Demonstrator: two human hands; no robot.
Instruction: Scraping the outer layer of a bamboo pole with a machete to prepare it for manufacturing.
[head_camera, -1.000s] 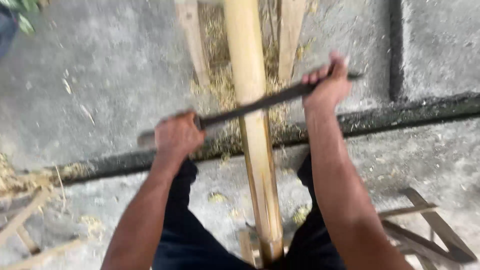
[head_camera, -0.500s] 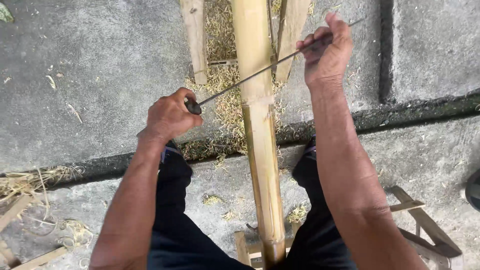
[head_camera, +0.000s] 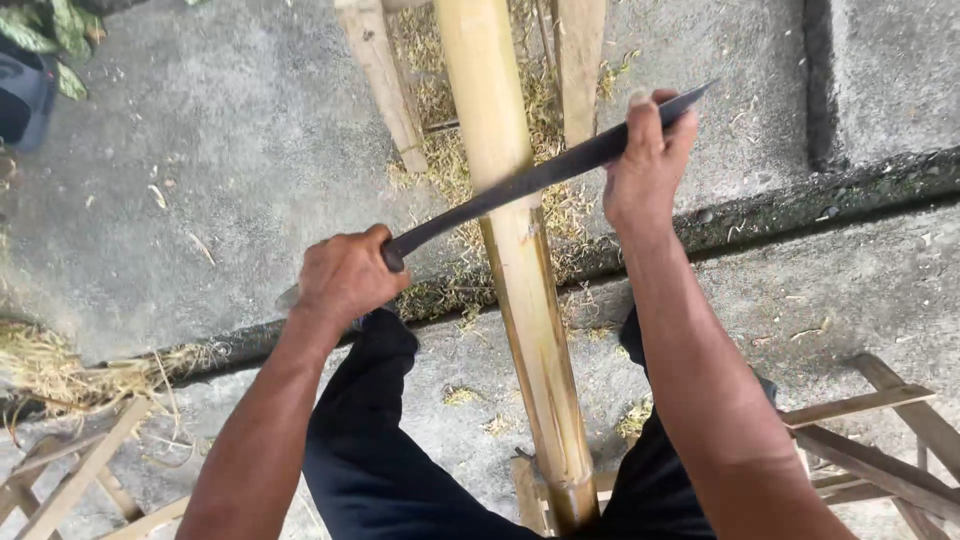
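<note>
The person's left hand (head_camera: 345, 278) was clenched around the handle end of a long dark blade (head_camera: 545, 175), the grip closed tight so that only a short stub of the handle showed below the fist. The right hand (head_camera: 645, 165) was clenched on the blade's far end, fingers folded over its back, with the pointed tip sticking out just past the knuckles. Between the two grips the blade ran slantwise, lower at the left and higher at the right, and crossed the bamboo pole (head_camera: 515, 260) roughly midway along its length, its edge lying against the pole's upper face.

The pole itself ran away from the person, its near end low between the knees in dark trousers (head_camera: 375, 450) and its far end passing out of the top of the view. It thus lay between the two hands, nearer the right one, touched by neither hand directly.

Two pale wooden slats (head_camera: 385, 85) flanked the pole farther off, with bamboo shavings (head_camera: 440, 160) scattered about them on the concrete floor (head_camera: 230, 180). A dark groove (head_camera: 800, 205) crossed the floor under the blade. Parts of wooden frames (head_camera: 880, 440) showed at both lower corners
</note>
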